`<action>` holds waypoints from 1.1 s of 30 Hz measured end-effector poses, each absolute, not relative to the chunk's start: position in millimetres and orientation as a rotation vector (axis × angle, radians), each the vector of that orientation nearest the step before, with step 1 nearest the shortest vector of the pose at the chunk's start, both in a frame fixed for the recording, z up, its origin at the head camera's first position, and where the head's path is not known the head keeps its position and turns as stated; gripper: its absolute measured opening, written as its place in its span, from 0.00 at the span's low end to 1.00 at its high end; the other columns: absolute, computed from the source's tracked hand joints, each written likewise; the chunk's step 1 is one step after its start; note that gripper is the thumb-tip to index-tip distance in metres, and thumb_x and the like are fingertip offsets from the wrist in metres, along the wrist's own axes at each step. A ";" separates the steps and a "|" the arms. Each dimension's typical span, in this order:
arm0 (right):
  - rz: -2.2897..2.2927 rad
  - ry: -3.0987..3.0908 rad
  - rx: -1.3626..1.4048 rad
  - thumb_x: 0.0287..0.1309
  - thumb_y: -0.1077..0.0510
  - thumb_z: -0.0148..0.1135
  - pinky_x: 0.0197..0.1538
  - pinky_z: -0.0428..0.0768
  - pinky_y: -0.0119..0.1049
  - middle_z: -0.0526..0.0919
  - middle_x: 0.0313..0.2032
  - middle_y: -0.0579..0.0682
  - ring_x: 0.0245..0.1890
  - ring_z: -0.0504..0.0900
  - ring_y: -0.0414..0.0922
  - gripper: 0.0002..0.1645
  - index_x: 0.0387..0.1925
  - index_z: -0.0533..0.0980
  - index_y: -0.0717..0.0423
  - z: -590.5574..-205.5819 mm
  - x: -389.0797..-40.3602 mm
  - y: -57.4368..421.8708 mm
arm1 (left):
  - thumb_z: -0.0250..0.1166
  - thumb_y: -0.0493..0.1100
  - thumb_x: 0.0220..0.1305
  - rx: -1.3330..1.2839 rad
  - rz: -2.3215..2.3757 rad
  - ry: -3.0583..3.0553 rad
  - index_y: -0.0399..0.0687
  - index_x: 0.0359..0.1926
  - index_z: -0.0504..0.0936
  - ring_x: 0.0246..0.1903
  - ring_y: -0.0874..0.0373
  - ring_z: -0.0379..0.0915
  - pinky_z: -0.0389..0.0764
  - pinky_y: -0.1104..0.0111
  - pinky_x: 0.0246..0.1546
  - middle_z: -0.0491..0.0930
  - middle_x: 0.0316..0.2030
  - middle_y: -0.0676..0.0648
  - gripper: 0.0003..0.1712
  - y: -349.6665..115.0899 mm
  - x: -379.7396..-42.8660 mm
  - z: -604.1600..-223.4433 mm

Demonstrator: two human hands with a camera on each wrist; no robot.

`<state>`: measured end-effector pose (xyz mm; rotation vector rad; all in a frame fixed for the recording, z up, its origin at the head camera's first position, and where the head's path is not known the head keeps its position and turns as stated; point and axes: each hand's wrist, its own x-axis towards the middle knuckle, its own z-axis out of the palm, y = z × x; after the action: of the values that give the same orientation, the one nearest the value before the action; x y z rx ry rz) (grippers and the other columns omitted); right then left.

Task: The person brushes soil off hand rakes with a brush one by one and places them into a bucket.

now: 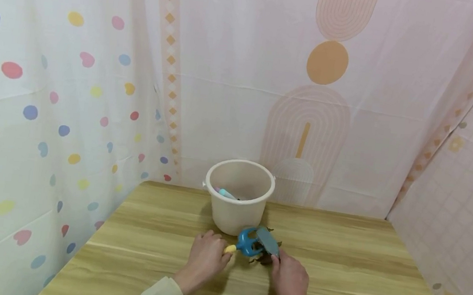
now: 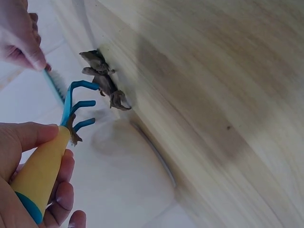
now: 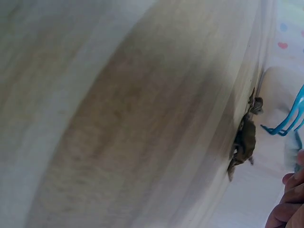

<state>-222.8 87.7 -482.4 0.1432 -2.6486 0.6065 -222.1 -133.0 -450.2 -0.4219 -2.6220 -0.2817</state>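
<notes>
My left hand [image 1: 206,258] grips the yellow handle of a small hand rake [image 2: 42,168] with blue tines. A scrap of dry leaf [image 2: 72,129] clings to the tines. In my right hand [image 1: 290,279] is a small brush [image 1: 267,240] with a flat grey-blue back; its bristles show side-on in the left wrist view. The brush overlaps the rake's tines in the head view. Below both tools, crumpled brown dry leaves [image 2: 107,84] lie on the wooden table [image 1: 348,274]. The right wrist view shows the leaves [image 3: 245,140] beside the tines, which hang above the tabletop.
Just behind the tools stands a cream bucket [image 1: 235,216]. Inside it, a light-blue and purple tool handle [image 1: 227,193] leans against the wall. Patterned curtains [image 1: 231,118] close off the table's back and sides. A small dark speck [image 2: 228,127] lies on the tabletop.
</notes>
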 end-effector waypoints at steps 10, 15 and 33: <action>0.663 -2.463 0.369 0.60 0.54 0.67 0.23 0.77 0.46 0.87 0.31 0.54 0.26 0.85 0.53 0.14 0.46 0.84 0.56 -476.5 -219.8 76.4 | 0.74 0.47 0.51 -0.446 -0.252 -2.627 0.49 0.21 0.84 0.25 0.58 0.66 0.69 0.62 0.30 0.75 0.20 0.55 0.10 -133.8 -221.7 -449.5; 0.604 -2.431 0.488 0.58 0.54 0.68 0.20 0.75 0.42 0.86 0.29 0.52 0.24 0.84 0.51 0.11 0.41 0.83 0.54 -478.7 -217.2 69.5 | 0.74 0.47 0.51 -0.453 -0.242 -2.621 0.49 0.22 0.85 0.25 0.58 0.67 0.69 0.62 0.30 0.76 0.20 0.55 0.09 -132.2 -221.1 -448.1; 0.687 -2.592 0.205 0.63 0.53 0.65 0.25 0.78 0.51 0.87 0.33 0.59 0.28 0.84 0.59 0.16 0.45 0.84 0.60 -478.1 -225.2 89.1 | 0.74 0.48 0.51 -0.513 -0.249 -2.626 0.47 0.29 0.88 0.26 0.59 0.68 0.68 0.64 0.30 0.79 0.23 0.54 0.09 -132.9 -218.9 -448.3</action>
<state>-225.2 89.1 -478.1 0.2055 -2.5915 0.6875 -218.9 -132.9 -448.3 -0.5130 -2.6259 -0.2492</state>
